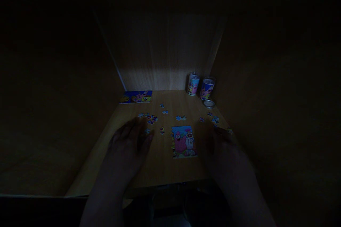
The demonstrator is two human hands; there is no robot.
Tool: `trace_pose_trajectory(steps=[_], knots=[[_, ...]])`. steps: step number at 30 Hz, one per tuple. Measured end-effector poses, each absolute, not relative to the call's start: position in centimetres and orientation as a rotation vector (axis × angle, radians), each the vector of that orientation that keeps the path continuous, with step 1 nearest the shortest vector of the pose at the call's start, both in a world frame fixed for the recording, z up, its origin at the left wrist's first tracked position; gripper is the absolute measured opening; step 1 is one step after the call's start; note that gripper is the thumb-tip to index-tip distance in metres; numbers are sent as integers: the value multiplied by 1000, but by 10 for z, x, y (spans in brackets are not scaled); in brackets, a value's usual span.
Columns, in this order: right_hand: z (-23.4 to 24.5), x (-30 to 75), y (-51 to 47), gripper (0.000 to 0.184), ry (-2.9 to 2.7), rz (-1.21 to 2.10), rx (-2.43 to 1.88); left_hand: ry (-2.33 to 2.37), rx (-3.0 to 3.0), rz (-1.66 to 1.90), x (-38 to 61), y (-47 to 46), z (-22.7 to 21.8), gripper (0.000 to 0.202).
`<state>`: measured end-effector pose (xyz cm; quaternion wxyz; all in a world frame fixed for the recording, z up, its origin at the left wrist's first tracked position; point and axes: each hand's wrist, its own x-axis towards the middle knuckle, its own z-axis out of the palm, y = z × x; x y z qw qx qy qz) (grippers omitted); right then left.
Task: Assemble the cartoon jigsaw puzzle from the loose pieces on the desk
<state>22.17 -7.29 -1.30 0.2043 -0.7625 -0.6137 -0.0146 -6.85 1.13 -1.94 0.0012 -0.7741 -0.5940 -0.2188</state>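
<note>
The scene is very dark. A small assembled cartoon jigsaw picture point(183, 142) lies on the wooden desk point(160, 166) between my hands. My left hand point(131, 143) lies flat on the desk to its left, fingers stretched out toward loose puzzle pieces point(150, 118). My right hand point(220, 145) rests on the desk just right of the picture; its fingers are lost in shadow. More loose pieces point(181, 117) lie beyond the picture, and a few point(214, 118) near the right wall.
Two cartoon-printed tins point(193, 84) point(207, 88) stand at the back right with a round lid point(209, 104) lying in front. A blue picture card point(136, 97) lies at the back left. Wooden walls close in the desk on left, right and back.
</note>
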Motion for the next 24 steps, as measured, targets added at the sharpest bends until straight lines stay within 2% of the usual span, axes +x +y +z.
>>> trace_pose_trajectory(steps=[7,13,19,24], knots=[[-11,245,-77,35,-1685,-30,-2099,-1862,-2452,-657,-70,11,-20,66],[-15,226,-48,30,-1841,-91,-1653,-1857,-2446,-691,-68,11,-20,63],[-26,208,-34,54,-2076,10,-1570,-1657,-2520,-836,-68,11,-16,46],[-26,206,-35,53,-2175,84,-1551,-1539,-2596,-888,-55,4,-4,36]])
